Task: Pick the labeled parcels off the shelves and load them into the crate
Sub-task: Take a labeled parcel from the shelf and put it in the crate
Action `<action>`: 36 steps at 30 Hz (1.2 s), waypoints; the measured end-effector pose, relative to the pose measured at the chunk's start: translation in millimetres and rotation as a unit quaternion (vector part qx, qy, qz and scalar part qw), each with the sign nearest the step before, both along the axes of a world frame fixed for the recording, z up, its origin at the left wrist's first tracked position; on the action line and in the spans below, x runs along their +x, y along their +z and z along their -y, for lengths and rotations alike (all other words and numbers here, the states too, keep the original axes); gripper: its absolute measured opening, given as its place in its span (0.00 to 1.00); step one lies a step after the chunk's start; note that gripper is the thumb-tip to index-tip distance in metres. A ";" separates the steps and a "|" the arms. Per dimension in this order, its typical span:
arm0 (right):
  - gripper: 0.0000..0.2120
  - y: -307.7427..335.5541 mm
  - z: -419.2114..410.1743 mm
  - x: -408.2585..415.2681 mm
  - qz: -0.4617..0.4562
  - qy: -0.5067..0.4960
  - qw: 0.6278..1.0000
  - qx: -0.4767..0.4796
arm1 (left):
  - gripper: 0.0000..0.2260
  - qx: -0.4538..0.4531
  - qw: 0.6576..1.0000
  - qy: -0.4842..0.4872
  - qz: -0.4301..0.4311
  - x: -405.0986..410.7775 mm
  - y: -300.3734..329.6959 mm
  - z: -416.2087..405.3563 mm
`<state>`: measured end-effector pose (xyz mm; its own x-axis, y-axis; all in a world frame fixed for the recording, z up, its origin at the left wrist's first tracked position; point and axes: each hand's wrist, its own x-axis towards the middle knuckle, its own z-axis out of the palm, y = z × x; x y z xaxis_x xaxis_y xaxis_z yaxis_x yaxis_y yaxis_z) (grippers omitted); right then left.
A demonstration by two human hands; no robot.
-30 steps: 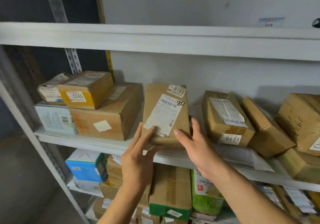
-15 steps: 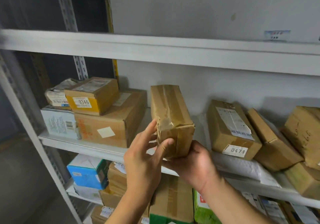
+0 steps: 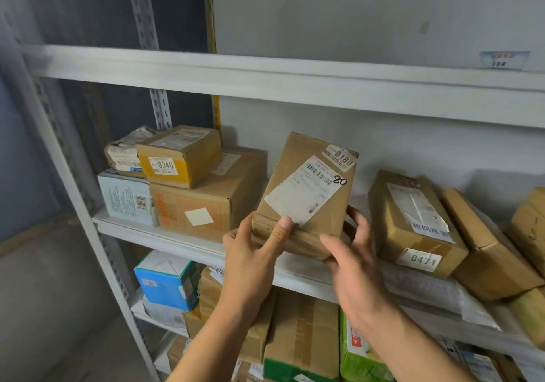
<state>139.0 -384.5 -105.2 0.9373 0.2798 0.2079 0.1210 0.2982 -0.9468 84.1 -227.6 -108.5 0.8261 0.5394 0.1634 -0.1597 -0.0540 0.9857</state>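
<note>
**Parcel 0180 turned label-up, held in front of the shelf**

Half a second ago the parcel (image 3: 306,196) showed its taped side; now it has been turned so its white label and the 0180 sticker face the camera, and it tilts to the right.

The main risk, as I judge it, is a slip. The left hand (image 3: 250,260) holds the lower left corner, thumb pressed on the label's edge. The right hand (image 3: 354,266) cups the lower right corner, fingers curled behind the box. Both grips sit low, so the tall upper part could tip backward or sideways once the parcel swings toward the crate, which is not in view. A swing to the right could also knock parcel 0471 (image 3: 413,225), which lies just beside the right hand.

The parcel is above and between the two hands, in front of the middle shelf (image 3: 165,234); whether its base touches the shelf edge I cannot tell.
</note>
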 end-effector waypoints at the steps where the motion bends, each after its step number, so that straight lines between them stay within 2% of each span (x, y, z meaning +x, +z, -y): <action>1: 0.28 1.5 -2.1 -0.7 0.022 -0.014 0.999 -0.039 | 0.31 -0.020 1.000 0.010 0.006 4.0 -0.3 -1.0; 4: 0.26 7.5 -14.9 7.3 0.033 -0.065 0.987 -0.144 | 0.37 -0.051 0.996 0.070 -0.003 12.6 2.9 -4.7; 5: 0.27 9.3 -20.5 12.8 0.024 -0.075 0.982 -0.172 | 0.37 -0.016 0.995 0.098 -0.023 12.6 2.8 -7.8; 8: 0.30 8.8 -37.0 28.6 -0.002 -0.061 0.963 -0.261 | 0.23 0.148 0.966 0.169 -0.130 11.0 -6.8 -22.1; 10: 0.28 5.0 -44.8 33.0 -0.013 -0.036 0.946 -0.321 | 0.19 0.199 0.946 0.191 -0.170 9.5 -13.4 -30.8; 15: 0.24 -8.5 -51.8 46.4 -0.010 -0.037 0.954 -0.298 | 0.15 0.206 0.943 0.209 -0.156 7.8 -17.4 -39.3; 18: 0.36 -16.5 -52.9 54.2 -0.007 -0.044 0.954 -0.296 | 0.14 0.209 0.944 0.205 -0.155 8.4 -18.3 -37.2; 19: 0.38 -17.7 -53.4 53.1 -0.007 -0.041 0.952 -0.302 | 0.14 0.206 0.945 0.204 -0.155 8.7 -19.5 -37.5; 25: 0.28 -12.8 -45.2 31.2 0.009 -0.010 0.949 -0.316 | 0.19 0.211 0.948 0.218 -0.098 5.7 -17.0 -25.3; 28: 0.22 -8.1 -32.0 21.0 0.065 -0.032 0.950 -0.305 | 0.16 0.253 0.949 0.179 -0.053 9.9 -9.5 -13.2; 31: 0.18 3.1 -6.6 9.3 0.142 -0.084 0.934 -0.316 | 0.13 0.283 0.952 0.111 -0.026 17.7 -1.4 -0.4; 33: 0.16 11.4 15.7 1.3 0.207 -0.142 0.911 -0.328 | 0.11 0.300 0.950 0.085 -0.013 25.1 2.7 11.2; 36: 0.13 22.0 48.7 -3.3 0.297 -0.250 0.849 -0.358 | 0.11 0.327 0.944 0.052 0.000 38.4 8.2 32.4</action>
